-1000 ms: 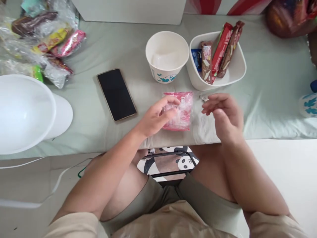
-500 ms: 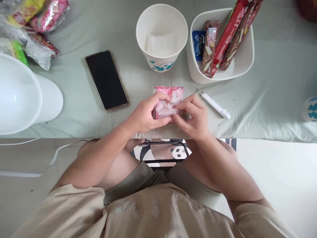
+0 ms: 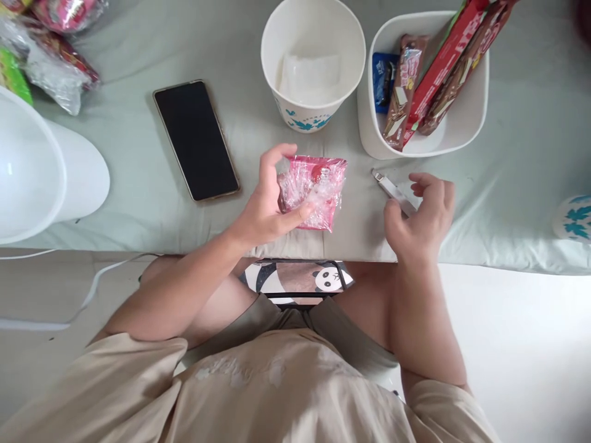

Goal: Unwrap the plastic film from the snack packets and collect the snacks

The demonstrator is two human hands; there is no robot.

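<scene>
A pink snack packet (image 3: 329,206) in crinkled clear wrap lies on the cloth near the table's front edge. My left hand (image 3: 272,203) holds it from the left, thumb pressed on the wrap and index finger raised off it. Some of that hand's fingers are hidden at the packet's side. To the right, my right hand (image 3: 422,215) hovers at the handle end of a slim white utility knife (image 3: 391,189) with a metal tip. Its thumb and fingers are apart, and part of the knife is hidden behind it.
Behind the packet stands a white paper bucket (image 3: 314,92) with a pale packet inside. Beside it, a white bin (image 3: 475,132) holds several wafer bars (image 3: 443,74). A phone (image 3: 196,141) lies left, near a large white container (image 3: 83,178) and wrapped snacks (image 3: 55,67).
My right hand has left the packet and moved right to the knife. My left hand stays on the packet, its index finger now lifted. The view has shifted slightly.
</scene>
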